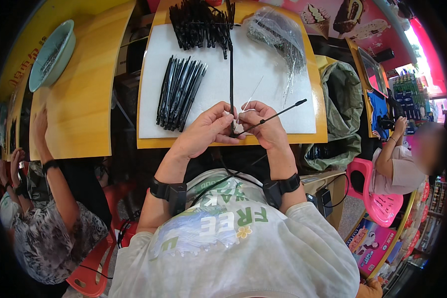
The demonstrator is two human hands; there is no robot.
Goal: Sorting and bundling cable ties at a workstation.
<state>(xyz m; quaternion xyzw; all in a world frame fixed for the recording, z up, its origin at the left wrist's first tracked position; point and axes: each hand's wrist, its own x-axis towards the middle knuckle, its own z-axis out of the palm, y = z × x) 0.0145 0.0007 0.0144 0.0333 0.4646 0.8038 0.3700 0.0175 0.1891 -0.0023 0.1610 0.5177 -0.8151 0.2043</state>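
Both hands meet at the near edge of a white foam sheet [213, 89]. My left hand [206, 126] pinches a thin black jointed rod [231, 74], which looks like an umbrella rib. One section runs straight up across the sheet, and another slants up to the right past my right hand [264, 124]. Between my right fingertips is a thin silvery wire [256, 89], its far end pointing up and right. Something small and white [238, 128] shows between the fingertips; its kind is unclear. The sections meet just below the fingers.
Left on the sheet lies a bundle of black rods [179, 94]; a larger black pile [198, 25] is behind it. A clear plastic bag [278, 35] holds silvery wires, some spilling out. A green sack [340, 109] stands right of the table. Other people sit on both sides.
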